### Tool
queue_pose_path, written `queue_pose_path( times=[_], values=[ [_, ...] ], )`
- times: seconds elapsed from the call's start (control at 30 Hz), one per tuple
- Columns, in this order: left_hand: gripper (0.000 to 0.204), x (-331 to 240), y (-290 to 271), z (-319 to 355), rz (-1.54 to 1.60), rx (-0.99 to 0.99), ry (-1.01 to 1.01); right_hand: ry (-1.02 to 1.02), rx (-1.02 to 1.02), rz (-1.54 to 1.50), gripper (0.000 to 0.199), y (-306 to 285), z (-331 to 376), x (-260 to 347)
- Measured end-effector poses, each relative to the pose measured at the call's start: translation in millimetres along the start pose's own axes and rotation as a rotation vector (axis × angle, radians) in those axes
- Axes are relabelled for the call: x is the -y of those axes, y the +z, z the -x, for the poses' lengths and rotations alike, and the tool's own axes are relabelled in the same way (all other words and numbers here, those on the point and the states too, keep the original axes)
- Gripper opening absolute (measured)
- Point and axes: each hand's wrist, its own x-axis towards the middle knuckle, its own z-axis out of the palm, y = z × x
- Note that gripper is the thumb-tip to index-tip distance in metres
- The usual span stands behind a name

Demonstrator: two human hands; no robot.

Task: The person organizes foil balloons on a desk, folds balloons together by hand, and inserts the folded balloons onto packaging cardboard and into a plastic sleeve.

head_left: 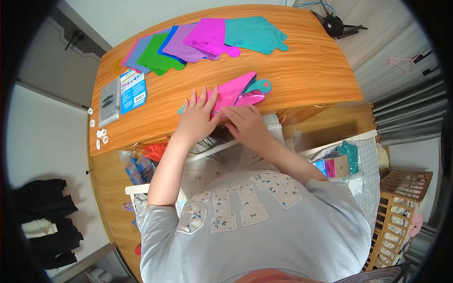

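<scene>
A pink foil balloon (230,89), flat and partly folded, lies near the table's front edge. Part of a teal piece with a rounded tab (261,86) shows at its right end, and a bit of teal peeks out on the left. My left hand (197,115) rests flat on the pink foil with its fingers spread. At the near edge, the curled fingers of my right hand (247,125) pinch the foil; the fingertips are partly hidden.
Flat foil balloons (255,34) in teal, pink, purple, blue and green overlap along the far side of the wooden table (311,66). On the left are a blue printed card (133,92), a clear case (110,103) and several white rolls (102,133). An open drawer is below my hands.
</scene>
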Motion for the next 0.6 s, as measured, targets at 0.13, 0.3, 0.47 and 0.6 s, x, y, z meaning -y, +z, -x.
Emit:
queue_pose_path(
  times=[0.13,0.3,0.47,0.6],
  values=[
    [0.056,6.0,-14.0,37.6,0.189,0.075,-0.021,-0.012,0.04,0.072,0.047,8.3,9.2,-18.4],
    [0.054,38.6,-13.8,53.8,0.409,0.124,-0.146,-0.137,-0.057,0.019,0.036,15.3,24.7,-55.5],
    [0.059,41.8,23.1,46.7,0.038,-0.174,0.307,-0.188,-0.046,-0.063,0.03,18.3,34.1,-69.5],
    [0.057,41.5,30.6,29.9,0.009,-0.196,0.435,-0.215,-0.046,-0.145,0.027,22.0,27.8,-68.4]
  ],
)
